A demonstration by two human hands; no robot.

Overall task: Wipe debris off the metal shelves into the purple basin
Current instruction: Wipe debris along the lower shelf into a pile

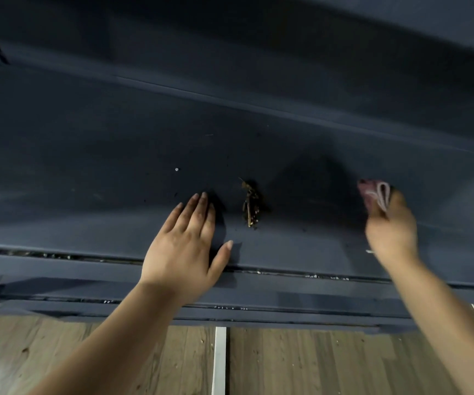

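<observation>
On the dark metal shelf [116,155], the flat left hand [186,246] should wall the debris [250,205] while the right hand [391,226], gripping a cloth [374,193], sweeps gently.

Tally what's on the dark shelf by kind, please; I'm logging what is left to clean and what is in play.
Hands: 2, the left hand flat on the metal shelf, the right hand gripping the cloth
Cloths: 1, the pinkish cloth
Debris piles: 1, the brown debris pile between the hands
White specks: 1, the white speck
Total: 5
</observation>
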